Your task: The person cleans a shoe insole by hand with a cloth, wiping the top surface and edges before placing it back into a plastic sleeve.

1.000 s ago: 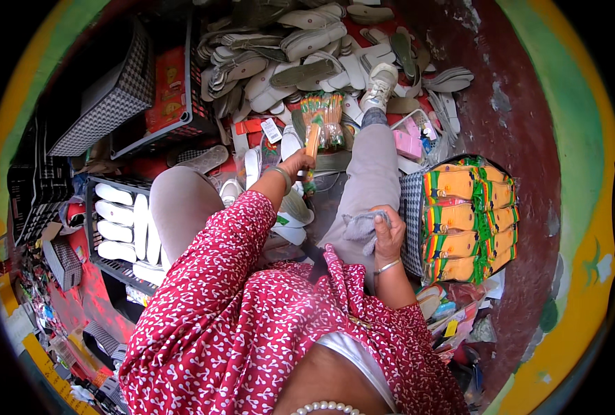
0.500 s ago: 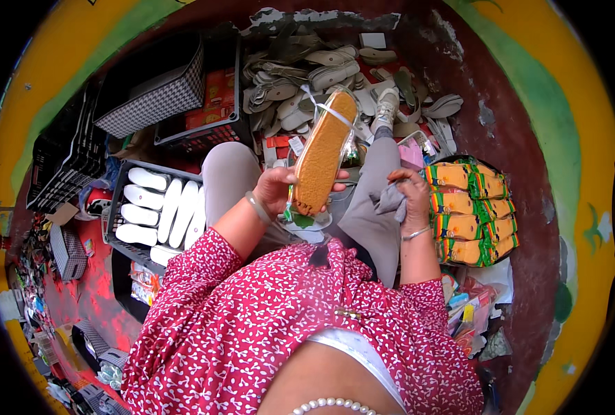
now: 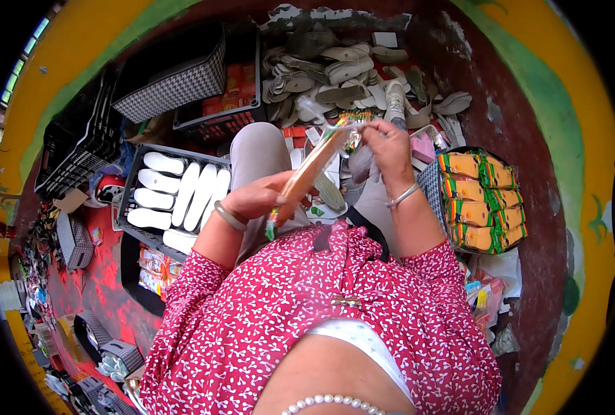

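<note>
A black crate [image 3: 136, 181] with white insoles [image 3: 183, 194] stood on the left. A pile of grey soles [image 3: 335, 66] lay further ahead. On the right, a basket [image 3: 428, 183] held orange packets [image 3: 480, 200] with green bands.

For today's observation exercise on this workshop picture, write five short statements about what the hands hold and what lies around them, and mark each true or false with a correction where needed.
1. Both hands hold one orange insole in a clear wrapper. True: the left hand grips the lower end of the insole and the right hand the upper end.
2. The black crate at the person's left holds white insoles. True.
3. The bundles of orange packs lie at the person's left. False: they lie at the right.
4. Both wrists are bare. False: each wears a bangle.
5. The pile of loose soles lies behind the person. False: it lies ahead, beyond the knees.
</note>
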Action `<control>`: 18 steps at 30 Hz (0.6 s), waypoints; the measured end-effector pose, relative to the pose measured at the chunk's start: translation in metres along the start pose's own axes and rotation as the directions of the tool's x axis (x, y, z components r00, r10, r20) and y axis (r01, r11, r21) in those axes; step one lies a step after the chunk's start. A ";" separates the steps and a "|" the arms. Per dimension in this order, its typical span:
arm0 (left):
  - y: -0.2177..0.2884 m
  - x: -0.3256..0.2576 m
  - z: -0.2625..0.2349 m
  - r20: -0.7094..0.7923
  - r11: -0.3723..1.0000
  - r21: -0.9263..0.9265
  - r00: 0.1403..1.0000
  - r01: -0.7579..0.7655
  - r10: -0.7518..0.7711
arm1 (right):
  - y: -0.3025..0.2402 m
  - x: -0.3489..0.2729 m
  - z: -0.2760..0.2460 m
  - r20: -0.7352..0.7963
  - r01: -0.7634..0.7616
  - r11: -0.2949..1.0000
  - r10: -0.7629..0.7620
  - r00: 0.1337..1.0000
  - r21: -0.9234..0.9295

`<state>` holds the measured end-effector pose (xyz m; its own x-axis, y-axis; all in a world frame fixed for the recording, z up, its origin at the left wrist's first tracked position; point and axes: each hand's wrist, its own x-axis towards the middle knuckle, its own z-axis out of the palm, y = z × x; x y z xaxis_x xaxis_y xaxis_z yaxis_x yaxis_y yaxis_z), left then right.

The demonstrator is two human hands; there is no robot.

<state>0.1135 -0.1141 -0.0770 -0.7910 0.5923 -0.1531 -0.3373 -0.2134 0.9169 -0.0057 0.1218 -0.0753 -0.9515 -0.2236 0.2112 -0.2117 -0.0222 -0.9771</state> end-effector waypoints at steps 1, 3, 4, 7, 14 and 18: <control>0.000 -0.008 -0.004 0.019 1.000 0.005 1.000 -0.006 0.006 | 0.009 0.010 -0.011 -0.043 -0.067 0.996 0.069 0.997 0.054; 0.000 -0.029 -0.013 0.014 1.000 -0.016 1.000 -0.026 0.026 | 0.028 0.018 -0.027 -0.092 -0.161 0.974 0.178 0.980 0.161; 0.002 -0.037 -0.016 -0.005 0.995 -0.047 0.996 -0.087 0.086 | 0.037 0.020 -0.033 -0.104 -0.184 0.961 0.208 0.973 0.205; 0.001 -0.058 -0.021 -0.204 0.936 -0.219 0.951 -0.277 0.234 | 0.074 0.011 -0.046 -0.112 -0.241 0.964 0.253 0.961 0.111; -0.004 -0.047 -0.029 -0.397 0.843 -0.231 0.838 -0.485 0.373 | 0.169 -0.044 -0.007 0.062 -0.415 0.905 0.421 0.905 -0.092; 0.000 -0.034 -0.028 -0.442 0.852 -0.216 0.826 -0.478 0.351 | 0.186 -0.066 0.008 0.290 -0.282 0.859 0.426 0.857 -0.427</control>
<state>0.1264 -0.1561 -0.0824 -0.9970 0.0706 0.0323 -0.0197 -0.6324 0.7744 0.0196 0.1244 -0.2711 -0.8408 -0.4840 -0.2424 -0.0086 0.4597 -0.8880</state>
